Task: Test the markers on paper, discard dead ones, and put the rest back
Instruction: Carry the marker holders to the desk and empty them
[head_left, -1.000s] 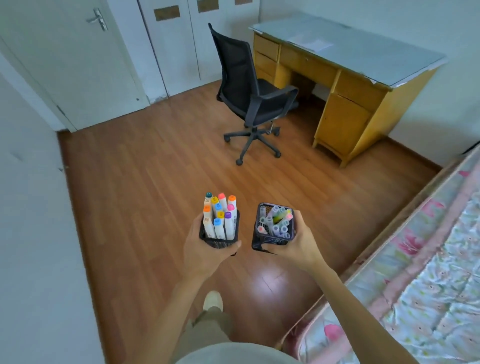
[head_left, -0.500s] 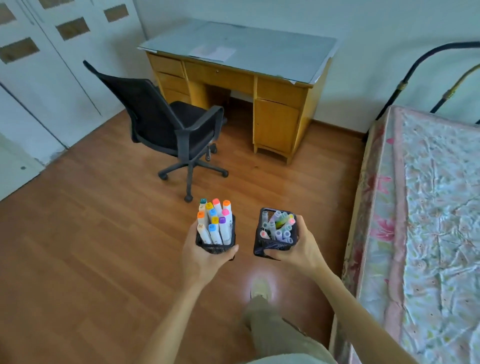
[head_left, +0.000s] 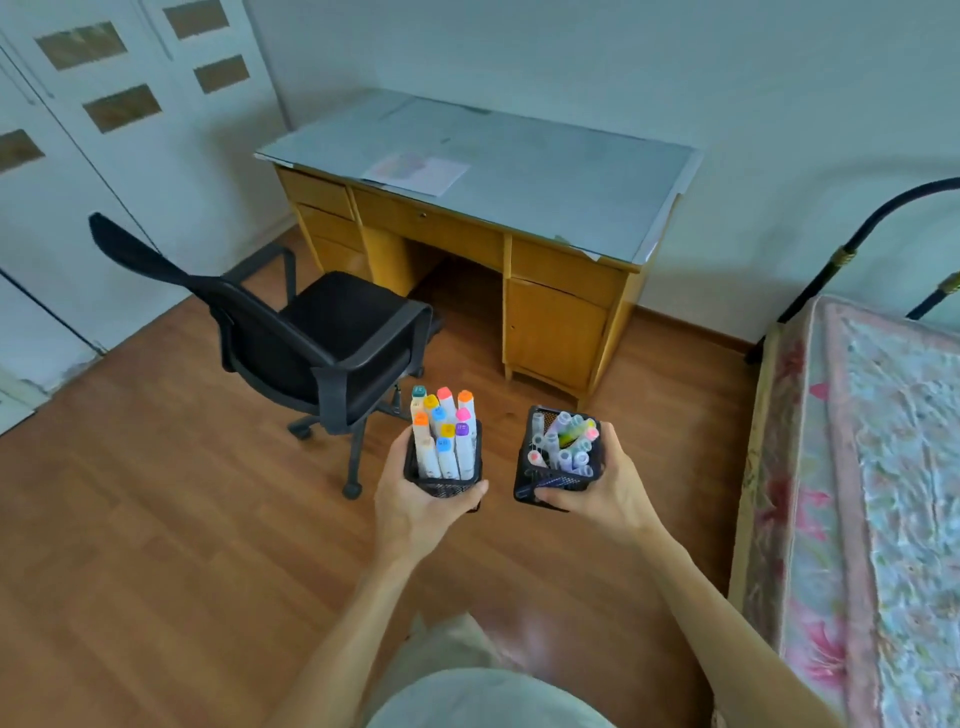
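Note:
My left hand (head_left: 415, 506) grips a black mesh cup (head_left: 444, 486) packed with several white markers (head_left: 442, 436) that have coloured caps and stand upright. My right hand (head_left: 608, 493) grips a second black mesh cup (head_left: 540, 480) holding several shorter pastel markers (head_left: 566, 447), tilted slightly. Both cups are held side by side at waist height above the wooden floor. A sheet of paper (head_left: 418, 173) with faint coloured marks lies on the desk top ahead.
A yellow wooden desk (head_left: 556, 280) with a grey top stands against the far wall. A black office chair (head_left: 322, 338) sits between me and the desk's left half. A bed with a floral cover (head_left: 872, 467) runs along the right. White doors (head_left: 104, 130) are at left.
The view has swung right and moved closer to the desk and chair. Both hands still hold their cups the same way, side by side.

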